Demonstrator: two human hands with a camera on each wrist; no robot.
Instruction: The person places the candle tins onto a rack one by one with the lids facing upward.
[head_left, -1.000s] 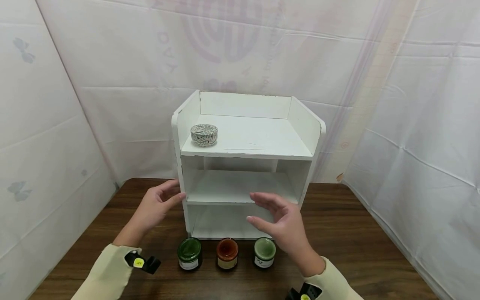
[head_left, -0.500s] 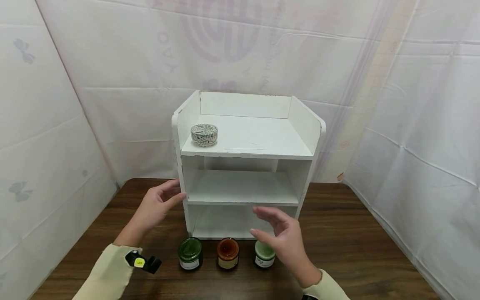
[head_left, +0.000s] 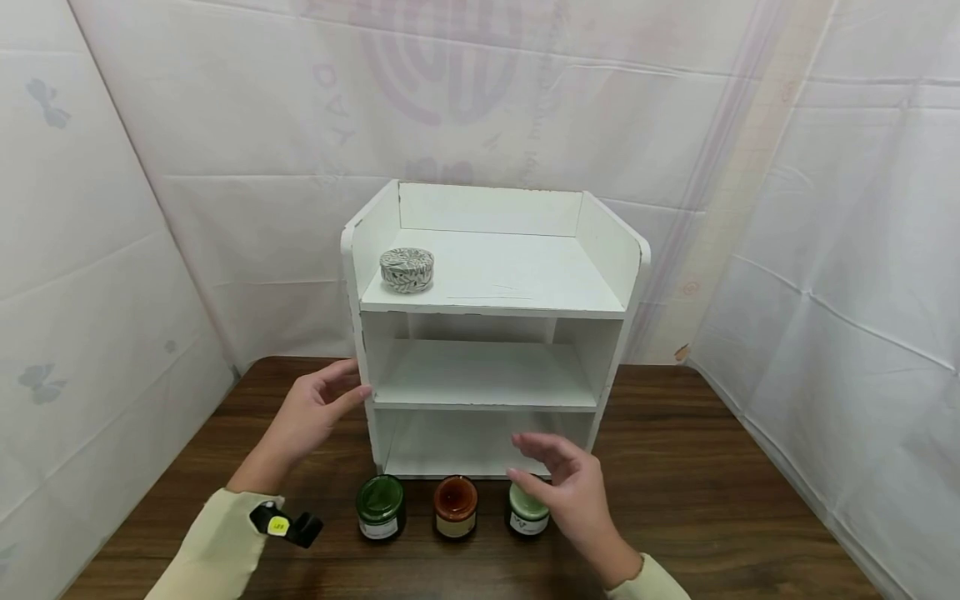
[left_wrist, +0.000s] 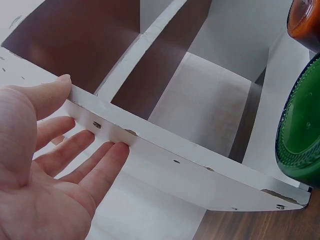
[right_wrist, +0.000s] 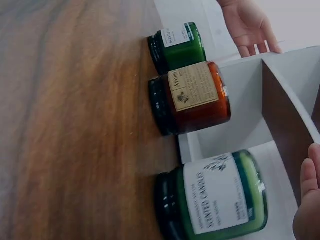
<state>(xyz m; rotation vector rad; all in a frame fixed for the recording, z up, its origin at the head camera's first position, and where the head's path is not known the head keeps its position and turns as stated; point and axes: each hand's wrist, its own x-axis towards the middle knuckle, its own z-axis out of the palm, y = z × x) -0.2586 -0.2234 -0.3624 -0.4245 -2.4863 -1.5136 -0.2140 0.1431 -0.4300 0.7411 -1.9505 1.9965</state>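
Observation:
My left hand (head_left: 303,417) touches the left side panel of a white wooden shelf unit (head_left: 493,313). In the left wrist view, the thumb lies at the panel's front edge and the straight fingers (left_wrist: 107,165) are against its outer face. My right hand (head_left: 577,500), thumb and fingers spread apart, is beside a light green scented candle jar (head_left: 528,524) and overlaps its top in the head view. An amber candle jar (head_left: 455,507) and a dark green candle jar (head_left: 379,502) stand in a row with it. The right wrist view shows their dark lids facing down on the table.
A round patterned tin (head_left: 407,271) sits at the left of the top shelf. The shelf unit stands on a brown wooden table (head_left: 697,483), just behind the jars. White sheeting (head_left: 262,208) hangs behind and on both sides.
My right hand has lowered from in front of the middle shelf down to the light green candle jar. My left hand stays at the shelf's side, and the jars have not moved.

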